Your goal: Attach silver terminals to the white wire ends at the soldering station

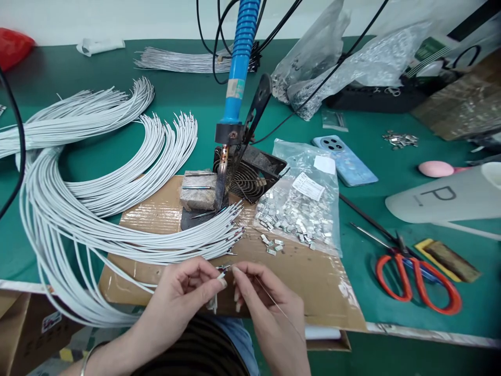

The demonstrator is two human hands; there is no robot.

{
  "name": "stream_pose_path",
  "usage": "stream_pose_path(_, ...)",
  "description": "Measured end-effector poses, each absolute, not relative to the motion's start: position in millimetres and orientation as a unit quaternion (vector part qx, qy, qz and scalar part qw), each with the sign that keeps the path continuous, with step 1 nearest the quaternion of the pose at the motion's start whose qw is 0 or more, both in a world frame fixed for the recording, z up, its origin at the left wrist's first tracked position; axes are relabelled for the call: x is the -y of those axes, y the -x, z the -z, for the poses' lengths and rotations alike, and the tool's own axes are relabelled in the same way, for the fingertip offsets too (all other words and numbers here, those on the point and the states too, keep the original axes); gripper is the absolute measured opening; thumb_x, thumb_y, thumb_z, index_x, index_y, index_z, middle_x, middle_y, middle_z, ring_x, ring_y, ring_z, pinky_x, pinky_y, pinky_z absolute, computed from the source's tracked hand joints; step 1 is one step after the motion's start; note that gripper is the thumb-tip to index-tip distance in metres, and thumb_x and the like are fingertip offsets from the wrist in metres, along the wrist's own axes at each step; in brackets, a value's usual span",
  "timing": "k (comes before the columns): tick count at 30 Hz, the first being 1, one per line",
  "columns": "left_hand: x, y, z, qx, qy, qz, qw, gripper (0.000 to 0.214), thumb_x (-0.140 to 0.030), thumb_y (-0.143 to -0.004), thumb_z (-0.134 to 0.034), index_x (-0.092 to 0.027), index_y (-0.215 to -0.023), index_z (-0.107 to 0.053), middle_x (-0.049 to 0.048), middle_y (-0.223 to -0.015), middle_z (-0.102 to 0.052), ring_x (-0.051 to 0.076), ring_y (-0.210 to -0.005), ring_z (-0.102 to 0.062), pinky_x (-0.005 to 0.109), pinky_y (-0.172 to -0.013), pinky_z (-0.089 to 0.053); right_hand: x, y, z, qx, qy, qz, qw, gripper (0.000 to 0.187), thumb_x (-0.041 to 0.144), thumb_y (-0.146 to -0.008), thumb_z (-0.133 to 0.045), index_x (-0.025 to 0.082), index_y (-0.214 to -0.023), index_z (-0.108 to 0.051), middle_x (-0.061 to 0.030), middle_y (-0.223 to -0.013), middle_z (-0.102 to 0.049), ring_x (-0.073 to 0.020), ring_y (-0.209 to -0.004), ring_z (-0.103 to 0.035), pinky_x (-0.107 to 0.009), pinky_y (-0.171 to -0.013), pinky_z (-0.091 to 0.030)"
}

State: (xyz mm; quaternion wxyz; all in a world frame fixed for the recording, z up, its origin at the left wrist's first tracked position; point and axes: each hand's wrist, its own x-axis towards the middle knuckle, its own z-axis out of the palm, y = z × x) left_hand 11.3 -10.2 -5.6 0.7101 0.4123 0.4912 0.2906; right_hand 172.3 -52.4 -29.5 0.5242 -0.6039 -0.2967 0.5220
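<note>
My left hand [183, 295] pinches the end of a white wire [213, 303] near the front edge of a cardboard sheet [313, 282]. My right hand [262, 297] is closed in a pinch right beside it, fingertips meeting the wire's tip at a tiny metal piece, with a thin strand of solder wire [279, 308] trailing over the hand. Just beyond my hands lies a bundle of white wires [156, 240] with stripped ends. A few small metal terminals [272, 244] are scattered on the cardboard next to a clear bag of terminals [301, 209].
A blue-handled soldering iron [238, 78] stands in a holder above a brown block [198, 196] and a small fan [246, 177]. Red-handled scissors [415, 277], a phone [346, 159], plastic bags [344, 62] and a white bottle [442, 196] lie on the green table's right side.
</note>
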Motion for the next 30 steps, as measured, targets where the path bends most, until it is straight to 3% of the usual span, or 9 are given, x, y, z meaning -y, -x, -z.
stream_pose_path(5, 15.5, -10.9, -0.9, -0.486, -0.485, -0.271, 0.675, 0.036, -0.046, -0.103, -0.063, -0.016, -0.086, -0.072, -0.0060, -0.064, -0.049, 0.009, -0.053, -0.034, 0.023, -0.049, -0.025, 51.8, -174.9, 23.1, 0.308, 0.577, -0.542, 0.528, 0.011, 0.033, -0.087, -0.083, 0.025, -0.081, -0.087, 0.0013, -0.067, -0.063, -0.0086, -0.055, -0.054, -0.020, -0.052, -0.044)
stream_pose_path(11, 17.9, -9.4, -4.5, -0.496, -0.497, -0.272, 0.658, 0.038, -0.046, -0.104, -0.062, -0.018, -0.080, -0.067, -0.0079, -0.060, -0.042, 0.010, -0.052, -0.030, 0.024, -0.046, -0.021, 50.3, -166.8, 16.4, 0.267, 0.552, -0.582, 0.534, 0.009, 0.034, -0.086, -0.084, 0.028, -0.085, -0.090, 0.0026, -0.068, -0.059, -0.0055, -0.051, -0.048, -0.019, -0.049, -0.039)
stream_pose_path(20, 18.9, -9.9, 0.3, -0.497, -0.569, -0.265, 0.599, 0.028, -0.034, -0.105, -0.060, -0.018, -0.084, -0.071, -0.0027, -0.068, -0.060, 0.012, -0.063, -0.047, 0.022, -0.058, -0.037, 50.7, -173.1, 31.9, 0.273, 0.504, -0.624, 0.532, 0.025, 0.051, -0.084, -0.086, 0.027, -0.087, -0.091, 0.0035, -0.063, -0.054, -0.0042, -0.045, -0.043, -0.016, -0.041, -0.035)
stream_pose_path(30, 22.0, -5.5, -5.3, -0.504, -0.612, -0.237, 0.561, 0.029, -0.035, -0.104, -0.063, -0.019, -0.082, -0.075, -0.0002, -0.068, -0.066, 0.014, -0.064, -0.053, 0.024, -0.060, -0.040, 56.0, -187.2, 21.0, 0.334, 0.508, -0.616, 0.501, 0.015, 0.037, -0.094, -0.079, 0.027, -0.094, -0.091, 0.0007, -0.071, -0.061, -0.0084, -0.053, -0.054, -0.021, -0.051, -0.040)
